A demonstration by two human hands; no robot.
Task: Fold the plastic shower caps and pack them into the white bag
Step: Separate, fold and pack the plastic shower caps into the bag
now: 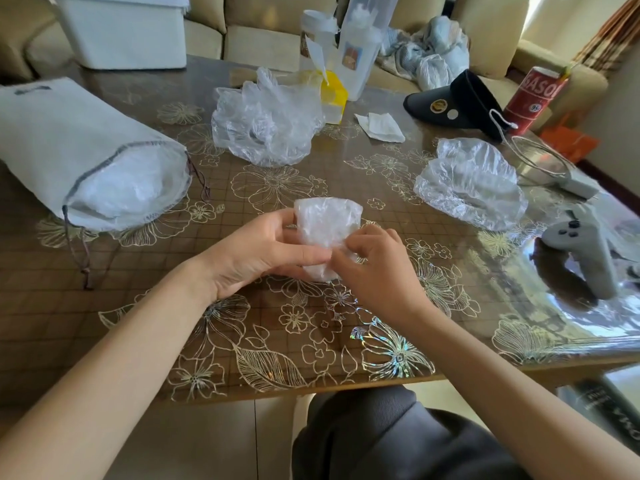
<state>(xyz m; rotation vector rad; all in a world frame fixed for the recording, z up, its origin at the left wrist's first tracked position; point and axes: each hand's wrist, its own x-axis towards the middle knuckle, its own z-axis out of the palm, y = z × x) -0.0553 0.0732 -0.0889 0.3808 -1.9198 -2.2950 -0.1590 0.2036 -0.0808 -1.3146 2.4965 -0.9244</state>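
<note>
The person is holding a folded shower cap (323,233) just above the flower-patterned table (311,341), directly in front of them. The left hand (259,252) is cupping it from the left, with fingers curled behind and the thumb lying across its lower front, while the right hand (375,268) is pinching its lower right edge with bent fingertips. The bundle is looking compact but springy, and the thin plastic is probably trapping air, so a grip that is loosening too soon is likely to let the folds puff open. The white drawstring bag (79,143) is lying on its side well to the left, its mouth facing the person and showing clear plastic inside. Carrying the bundle there in one hand is risking a slip, since the film is looking slick. Pushing it in carelessly could be dragging packed plastic back out or collapsing the soft mouth. A crumpled plastic heap (266,126) is lying beyond the hands and a loose shower cap (471,185) is lying to the right, near a grey controller (581,251), so a sweeping forearm could be scattering them.
</note>
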